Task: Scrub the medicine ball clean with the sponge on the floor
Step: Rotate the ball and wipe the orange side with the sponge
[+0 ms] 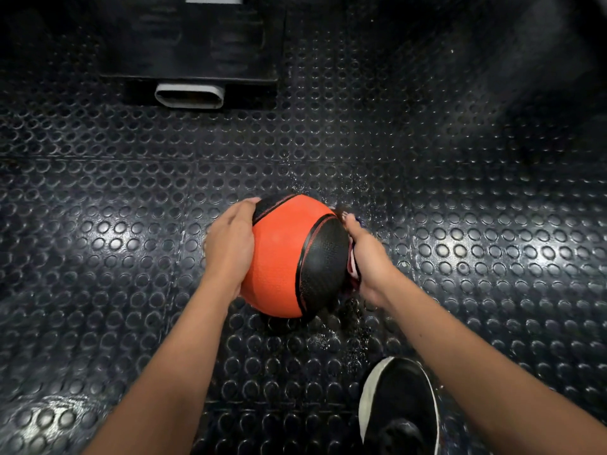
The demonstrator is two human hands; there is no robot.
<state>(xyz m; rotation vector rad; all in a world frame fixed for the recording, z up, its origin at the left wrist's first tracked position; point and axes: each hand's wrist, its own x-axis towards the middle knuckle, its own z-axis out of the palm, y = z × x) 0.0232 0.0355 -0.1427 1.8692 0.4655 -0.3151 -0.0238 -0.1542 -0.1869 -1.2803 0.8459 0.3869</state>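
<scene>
Black studded rubber floor (427, 192), one medicine ball (279, 257), left hand (230, 244) flat against it, right hand (368, 257) gripping one sponge (352, 267)

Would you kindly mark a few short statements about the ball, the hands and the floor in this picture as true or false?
1. The left hand rests on the ball. True.
2. The ball is blue and white. False: it is orange and black.
3. The right hand presses a sponge against the ball's side. True.
4. The floor is smooth wood. False: it is dark matting with raised round studs.
5. A black shoe shows near the right forearm. True.
</scene>
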